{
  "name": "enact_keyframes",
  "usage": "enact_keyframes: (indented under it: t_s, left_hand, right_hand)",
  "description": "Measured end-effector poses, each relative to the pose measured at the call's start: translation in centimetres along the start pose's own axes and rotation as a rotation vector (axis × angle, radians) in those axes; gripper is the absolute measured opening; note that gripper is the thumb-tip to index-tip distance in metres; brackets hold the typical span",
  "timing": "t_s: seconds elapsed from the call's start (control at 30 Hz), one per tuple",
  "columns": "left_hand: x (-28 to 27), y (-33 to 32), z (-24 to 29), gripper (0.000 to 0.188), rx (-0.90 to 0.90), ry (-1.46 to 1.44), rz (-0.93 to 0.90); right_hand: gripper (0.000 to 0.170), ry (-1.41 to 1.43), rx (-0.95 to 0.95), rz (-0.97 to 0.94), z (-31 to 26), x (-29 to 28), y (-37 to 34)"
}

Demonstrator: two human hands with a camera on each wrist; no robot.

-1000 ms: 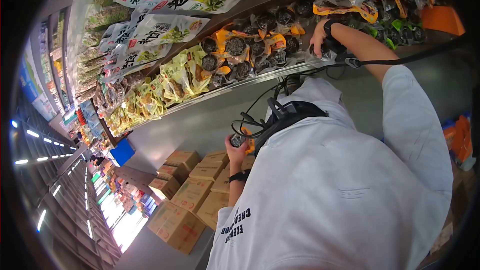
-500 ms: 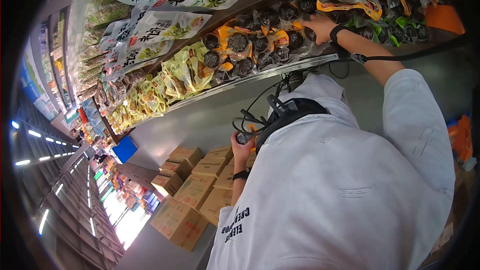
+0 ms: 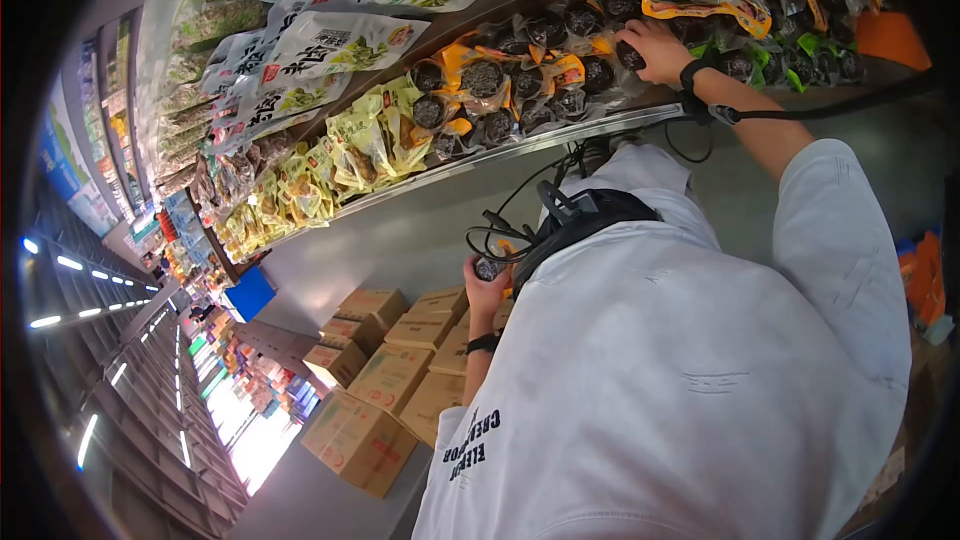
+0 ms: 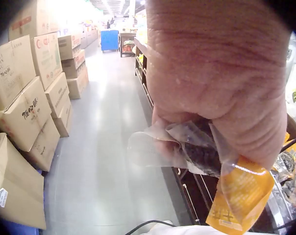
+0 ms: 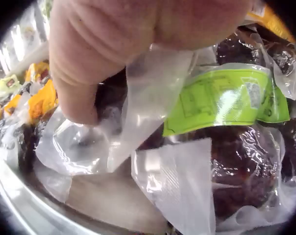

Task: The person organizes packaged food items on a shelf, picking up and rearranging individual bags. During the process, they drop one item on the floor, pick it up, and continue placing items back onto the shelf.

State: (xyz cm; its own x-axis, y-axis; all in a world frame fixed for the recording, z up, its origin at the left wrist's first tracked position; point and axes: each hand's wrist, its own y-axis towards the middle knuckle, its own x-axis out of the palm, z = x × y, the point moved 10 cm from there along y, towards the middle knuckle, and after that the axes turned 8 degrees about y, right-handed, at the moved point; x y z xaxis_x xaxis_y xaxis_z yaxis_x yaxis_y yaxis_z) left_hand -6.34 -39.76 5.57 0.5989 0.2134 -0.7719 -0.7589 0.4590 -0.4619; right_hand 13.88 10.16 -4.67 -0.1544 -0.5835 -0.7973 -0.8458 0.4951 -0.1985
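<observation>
In the head view my left hand (image 3: 484, 292), held low beside the body, grips a dark round item (image 3: 488, 268) in clear wrap. The left wrist view shows its orange label (image 4: 243, 196) below the fingers of the left hand (image 4: 216, 73). Up on the shelf, my right hand (image 3: 660, 50) grips another dark wrapped item (image 3: 630, 55) at the right end of the orange-labelled row. From the right wrist, the hand (image 5: 138, 34) has a finger curled down on clear wrap (image 5: 84, 147), beside a green-labelled pack (image 5: 246, 161). The held item is partly hidden.
A metal shelf edge (image 3: 540, 146) runs below the packs. Yellow packs (image 3: 365, 145) lie farther left, with large white pouches (image 3: 330, 55) behind them. Cardboard boxes (image 3: 365, 440) are stacked across the aisle. Black cables (image 3: 500, 230) hang at the waist.
The right hand has moved from the shelf's front edge farther back over the packs, then slightly right. My left hand has shifted a little up and right, still gripping its item.
</observation>
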Motion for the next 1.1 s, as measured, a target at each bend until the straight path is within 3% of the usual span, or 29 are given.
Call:
enact_keyframes:
  t_s: [0.03,0.13,0.2,0.33,0.5,0.6,0.8,0.93,1.03,1.1]
  left_hand:
    - [0.0,-0.5,0.8,0.065,-0.114,-0.088,-0.04]
    - [0.3,-0.9,1.8,0.062,-0.198,-0.128,-0.107]
    - [0.9,-0.2,-0.5,0.061,-0.11,-0.055,-0.096]
    - [1.6,0.3,-1.0,0.06,0.026,0.0,-0.097]
    - [1.8,0.8,-0.9,0.061,-0.012,0.07,-0.13]
    - [2.3,1.5,-1.6,0.06,0.029,0.062,-0.147]
    - [2.1,2.3,0.0,0.055,0.042,-0.132,-0.134]
    - [-0.2,1.6,4.1,0.056,0.023,-0.093,-0.12]
    - [-0.5,1.7,3.7,0.057,-0.033,-0.056,-0.123]
    - [-0.3,2.1,1.1,0.058,0.024,0.004,-0.079]
  right_hand:
    - [0.072,-0.002,-0.003,-0.002,-0.2,-0.2,-0.3]
    - [0.072,0.107,-0.006,0.003,-0.7,-1.7,-0.6]
    - [0.071,0.061,-0.101,-0.157,-2.0,-1.0,-0.6]
    - [0.068,0.014,-0.127,-0.132,-1.3,-1.0,-0.3]
    - [0.076,-0.02,-0.002,0.062,0.2,-0.7,0.5]
    - [0.073,-0.196,-0.097,0.055,0.0,0.8,0.4]
    - [0.064,-0.527,-0.012,0.039,0.5,2.5,0.8]
    - [0.066,-0.552,-0.005,0.033,0.5,3.2,1.3]
    - [0.066,-0.584,0.009,0.062,1.1,3.8,1.9]
    - [0.066,-0.575,-0.006,0.124,1.0,3.8,1.8]
